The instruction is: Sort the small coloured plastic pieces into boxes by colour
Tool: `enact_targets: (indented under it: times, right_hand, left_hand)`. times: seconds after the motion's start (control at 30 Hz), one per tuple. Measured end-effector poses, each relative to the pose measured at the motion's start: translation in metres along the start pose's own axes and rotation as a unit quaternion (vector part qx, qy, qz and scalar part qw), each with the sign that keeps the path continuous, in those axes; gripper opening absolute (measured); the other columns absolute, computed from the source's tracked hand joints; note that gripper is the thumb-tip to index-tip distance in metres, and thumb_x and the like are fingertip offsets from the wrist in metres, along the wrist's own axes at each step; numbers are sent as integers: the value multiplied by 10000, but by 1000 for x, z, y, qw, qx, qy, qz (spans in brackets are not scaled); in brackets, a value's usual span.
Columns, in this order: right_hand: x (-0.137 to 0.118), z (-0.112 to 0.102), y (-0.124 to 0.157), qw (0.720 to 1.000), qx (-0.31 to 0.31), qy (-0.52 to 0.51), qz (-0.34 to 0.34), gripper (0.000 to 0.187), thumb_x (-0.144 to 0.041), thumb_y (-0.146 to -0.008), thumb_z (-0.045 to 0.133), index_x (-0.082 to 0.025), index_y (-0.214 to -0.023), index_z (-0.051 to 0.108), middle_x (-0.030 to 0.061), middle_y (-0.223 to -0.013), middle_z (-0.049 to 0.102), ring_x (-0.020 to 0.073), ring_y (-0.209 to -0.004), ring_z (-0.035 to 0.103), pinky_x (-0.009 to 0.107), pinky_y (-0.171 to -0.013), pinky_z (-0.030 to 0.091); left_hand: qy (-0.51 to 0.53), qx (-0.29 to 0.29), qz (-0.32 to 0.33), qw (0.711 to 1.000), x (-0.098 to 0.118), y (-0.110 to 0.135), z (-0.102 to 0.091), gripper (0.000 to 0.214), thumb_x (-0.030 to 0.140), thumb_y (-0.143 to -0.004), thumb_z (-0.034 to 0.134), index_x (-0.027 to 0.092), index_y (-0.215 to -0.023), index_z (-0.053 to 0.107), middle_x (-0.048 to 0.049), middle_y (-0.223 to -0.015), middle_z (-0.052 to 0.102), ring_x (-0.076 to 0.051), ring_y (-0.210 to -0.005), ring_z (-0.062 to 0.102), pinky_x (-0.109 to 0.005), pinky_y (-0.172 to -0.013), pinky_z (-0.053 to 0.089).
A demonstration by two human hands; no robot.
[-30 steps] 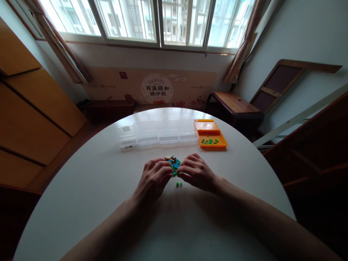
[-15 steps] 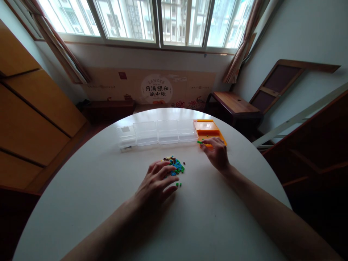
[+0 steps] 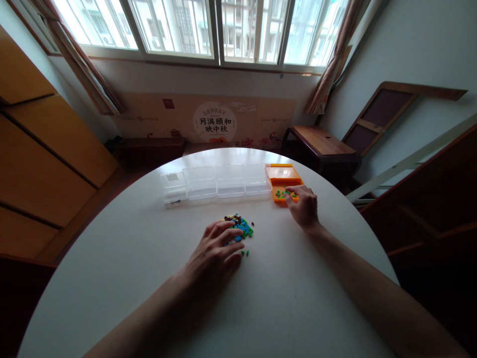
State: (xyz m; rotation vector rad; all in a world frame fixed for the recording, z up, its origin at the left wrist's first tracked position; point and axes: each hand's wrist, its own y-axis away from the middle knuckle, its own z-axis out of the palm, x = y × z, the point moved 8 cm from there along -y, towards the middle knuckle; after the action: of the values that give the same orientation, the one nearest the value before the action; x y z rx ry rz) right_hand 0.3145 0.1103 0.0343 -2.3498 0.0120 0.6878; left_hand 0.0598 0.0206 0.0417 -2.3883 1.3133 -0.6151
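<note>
A small pile of tiny building bricks (image 3: 244, 228), mostly blue and green with some brown and pale yellow, lies mid-table. My left hand (image 3: 218, 243) rests at the pile's left side, its fingers spread and covering part of it. Two loose green bricks (image 3: 245, 253) sit just beyond its thumb. Over the orange box (image 3: 276, 183) is my right hand (image 3: 304, 205), with thumb and forefinger apart at several green bricks (image 3: 278, 194) in the front tray. Its other fingers are curled, and it hides the tray's right part.
A clear plastic organizer (image 3: 216, 184) with several compartments stretches left from the orange box. The round white table (image 3: 122, 238) has a curved far edge just behind both. Beyond it are a wooden bench (image 3: 322, 140) at right and a window wall.
My right hand has shifted slightly right within the orange box. The green piece at its fingertips is released, and several green bricks now show in the tray. My left hand has hardly moved.
</note>
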Motion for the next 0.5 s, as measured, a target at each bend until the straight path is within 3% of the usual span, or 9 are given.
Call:
enact_targets:
  times: [0.3,0.5]
  right_hand:
    - [-48,1,16,992,-26,-57,-108,115,-247,-851,590,-204,-882,691,45,-895,685,236,-881,594,395,-840,424]
    - [-87,0,34,971,-63,-129,-192,78,-220,-855,601,-213,-864,677,39,-850,676,207,-834,583,373,-814,431]
  left_hand:
    - [-3,2,4,1000,0,0,2,100,217,-859,620,276,-889,695,-17,-1179,643,-239,-1197,471,-432,-1033,338]
    - [3,20,-13,1000,-1,-2,-1,86,209,-866,613,248,-832,681,-17,-1141,661,-225,-1171,497,-414,-1013,356]
